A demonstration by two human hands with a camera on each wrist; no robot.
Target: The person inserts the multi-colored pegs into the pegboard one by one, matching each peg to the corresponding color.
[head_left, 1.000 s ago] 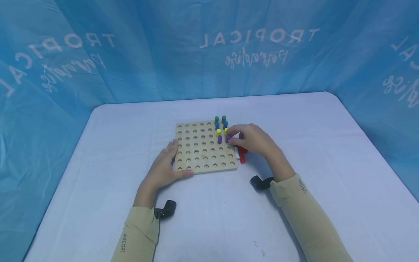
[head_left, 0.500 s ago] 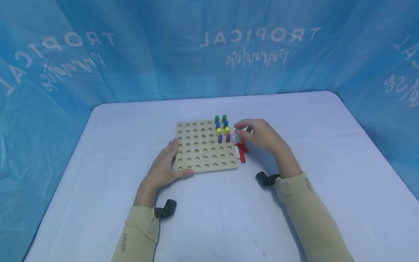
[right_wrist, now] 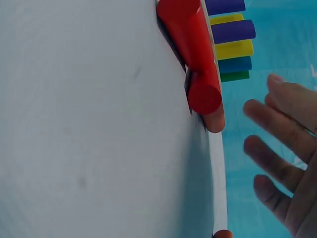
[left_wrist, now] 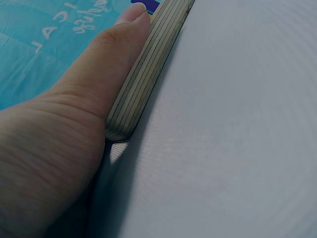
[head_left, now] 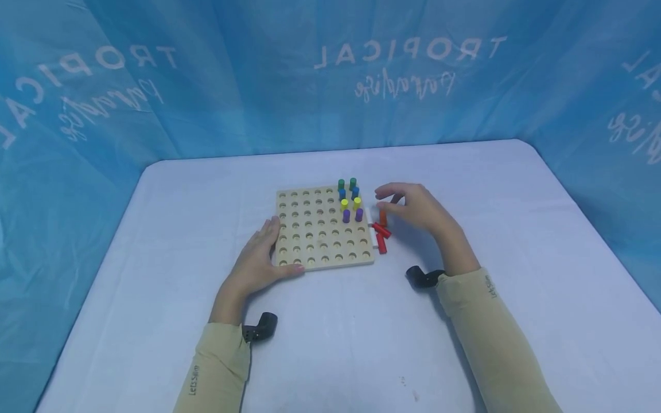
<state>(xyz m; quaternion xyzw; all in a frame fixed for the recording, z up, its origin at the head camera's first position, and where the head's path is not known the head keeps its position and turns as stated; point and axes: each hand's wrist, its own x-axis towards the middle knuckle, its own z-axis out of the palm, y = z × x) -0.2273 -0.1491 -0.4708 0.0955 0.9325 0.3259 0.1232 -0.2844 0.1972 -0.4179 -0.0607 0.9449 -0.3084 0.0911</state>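
A wooden pegboard lies flat on the table. My left hand rests at its near-left corner, fingers along the left side. In the left wrist view the straight thumb lies against the board's layered edge. Pairs of green pegs, blue pegs, yellow pegs and purple pegs stand upright in its two right columns. My right hand hovers just right of the board, fingers loosely bent and apart with nothing between them. Below its fingertips is an orange peg.
Beside the board's right edge lie two red pegs and white pegs. Another orange peg end shows low in the right wrist view. A white cloth covers the table; a blue printed curtain hangs around it.
My right hand has let go of the right purple peg, which stands in the board, and moved right and slightly away from me, over the loose pegs. The left hand stays in place.
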